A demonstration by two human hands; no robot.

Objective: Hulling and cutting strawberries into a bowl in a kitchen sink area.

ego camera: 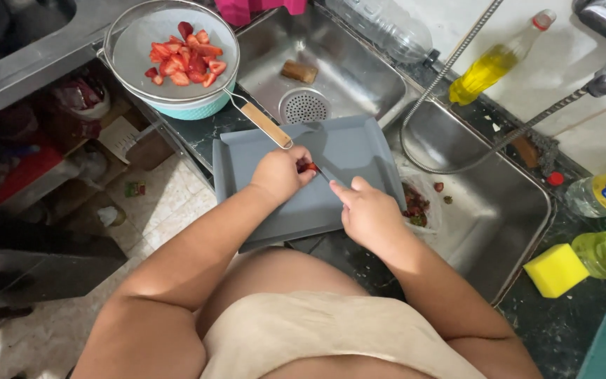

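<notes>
On the grey cutting board (345, 151) beside the sink (499, 210), we are pinching a strawberry (309, 168) in left hand (280, 173) fingertips while right hand (367, 213), closed around a knife (325, 175), is angling its blade up-left into the berry.

Cutting board (345, 144) lay frame centre; strainer (142, 42) with strawberry pieces (187, 60) upper left; sink (485, 210) right; sponge (555, 270) lower right.
</notes>
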